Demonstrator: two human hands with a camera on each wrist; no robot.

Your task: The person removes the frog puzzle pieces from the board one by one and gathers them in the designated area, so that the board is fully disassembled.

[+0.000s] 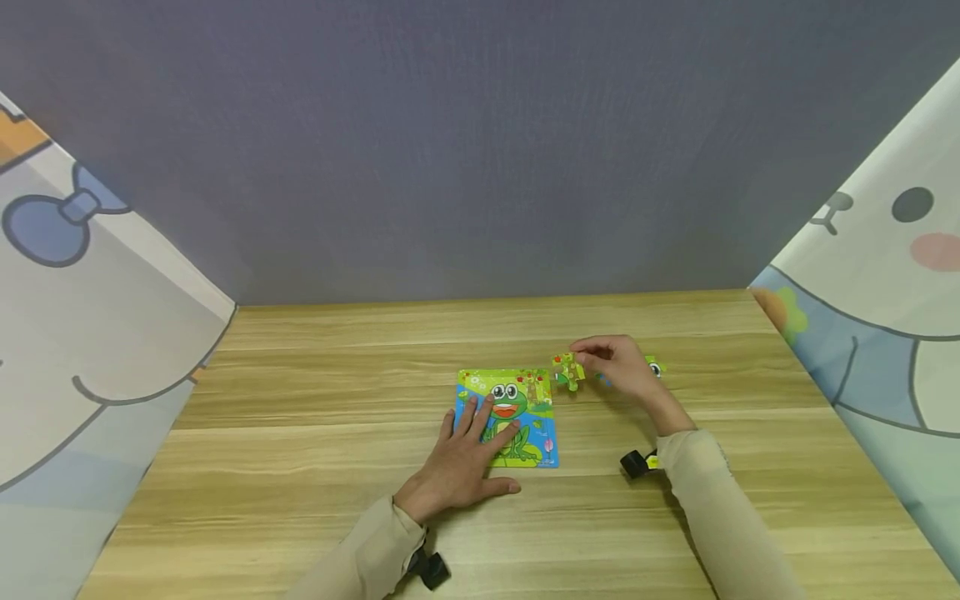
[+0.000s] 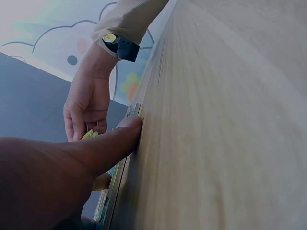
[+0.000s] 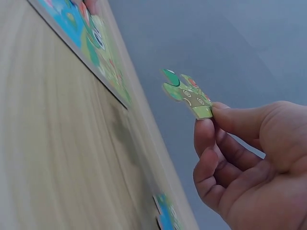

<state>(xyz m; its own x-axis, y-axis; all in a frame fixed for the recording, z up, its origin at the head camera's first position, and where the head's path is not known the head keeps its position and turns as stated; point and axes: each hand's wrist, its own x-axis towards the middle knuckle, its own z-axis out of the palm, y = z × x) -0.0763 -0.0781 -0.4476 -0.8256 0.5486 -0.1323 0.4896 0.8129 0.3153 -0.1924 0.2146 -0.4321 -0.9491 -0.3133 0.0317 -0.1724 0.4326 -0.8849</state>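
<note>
A square frog picture board (image 1: 542,421) lies on the wooden table, its far side green and its near side blue. My left hand (image 1: 467,462) rests on the board's lower left with fingers spread and straight, the thumb lying on the table by the near edge. To the right of the board, my right hand (image 1: 617,364) pinches a green jigsaw piece (image 3: 193,98) between thumb and fingers, lifted above the table. That piece shows a brown tree trunk, red spots and a dark green knob. Partly behind the right hand lies another piece with a frog's eye (image 1: 656,367).
A blue and green puzzle piece (image 3: 165,211) lies on the table in the right wrist view. Black wrist cameras (image 1: 635,463) hang at both sleeves. A grey wall (image 1: 487,167) closes the far edge, and cartoon-printed panels (image 1: 877,250) stand at both sides.
</note>
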